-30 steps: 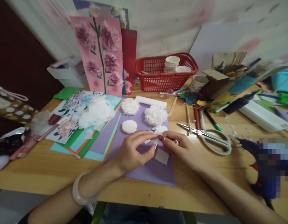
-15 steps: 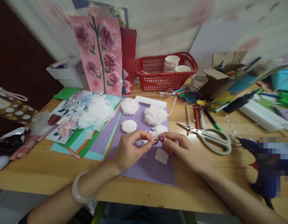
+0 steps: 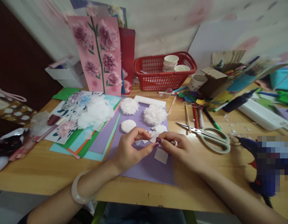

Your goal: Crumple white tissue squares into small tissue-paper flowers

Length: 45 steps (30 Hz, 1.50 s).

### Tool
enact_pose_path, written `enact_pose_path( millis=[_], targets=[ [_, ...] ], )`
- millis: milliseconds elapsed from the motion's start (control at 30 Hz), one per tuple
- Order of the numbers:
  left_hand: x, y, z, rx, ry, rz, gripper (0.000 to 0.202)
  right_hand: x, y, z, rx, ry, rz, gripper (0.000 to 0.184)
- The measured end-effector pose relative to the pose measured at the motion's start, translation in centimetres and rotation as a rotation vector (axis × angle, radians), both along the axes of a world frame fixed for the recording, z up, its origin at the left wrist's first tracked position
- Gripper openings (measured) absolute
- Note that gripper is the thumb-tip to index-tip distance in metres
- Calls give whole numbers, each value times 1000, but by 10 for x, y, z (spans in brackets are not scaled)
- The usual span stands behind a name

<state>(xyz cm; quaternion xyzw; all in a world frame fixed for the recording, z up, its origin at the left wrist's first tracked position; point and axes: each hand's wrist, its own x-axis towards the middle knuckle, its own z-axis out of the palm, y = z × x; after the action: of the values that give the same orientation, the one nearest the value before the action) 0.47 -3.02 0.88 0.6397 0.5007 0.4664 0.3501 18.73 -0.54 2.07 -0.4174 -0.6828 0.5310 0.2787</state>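
Observation:
Both hands meet over a purple paper sheet on the wooden table. My left hand and my right hand pinch a small piece of white tissue paper between their fingertips. A small white paper square lies on the sheet just below the hands. Behind them sit two fluffy white tissue flowers and a flat round white pad. A pale bangle circles my left wrist.
Scissors lie right of the sheet, with markers behind. A blue glue gun rests at far right. A red basket holds paper cups. Coloured paper and loose tissue pile up at left; a pink flower card stands behind.
The fingers have worked the tissue piece slightly; my left fingertips have curled closer to my right hand. Both hands stay in the same place.

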Motion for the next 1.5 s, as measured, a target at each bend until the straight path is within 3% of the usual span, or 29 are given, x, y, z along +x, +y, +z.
enact_pose_path(
  millis=[200, 700, 967, 1033, 1233, 1500],
  targets=[
    [1, 3, 3, -128, -123, 39, 11, -1, 0, 0, 47, -42, -9, 25],
    [-2, 10, 2, 10, -77, 74, 13, 2, 1, 0, 20, 16, -49, 23],
    [-8, 13, -7, 112, -79, 240, 12, 4, 2, 0, 2, 26, -75, 20],
    [-7, 11, -4, 175, -23, 210, 16, 4, 2, 1, 5, 30, -77, 20],
    [-1, 1, 6, 259, 135, -72, 23, 3, 1, -1, 32, 61, -44, 20],
    [5, 0, 5, 97, 27, -49, 16, 2, 1, -3, 9, 45, -44, 20]
  ],
)
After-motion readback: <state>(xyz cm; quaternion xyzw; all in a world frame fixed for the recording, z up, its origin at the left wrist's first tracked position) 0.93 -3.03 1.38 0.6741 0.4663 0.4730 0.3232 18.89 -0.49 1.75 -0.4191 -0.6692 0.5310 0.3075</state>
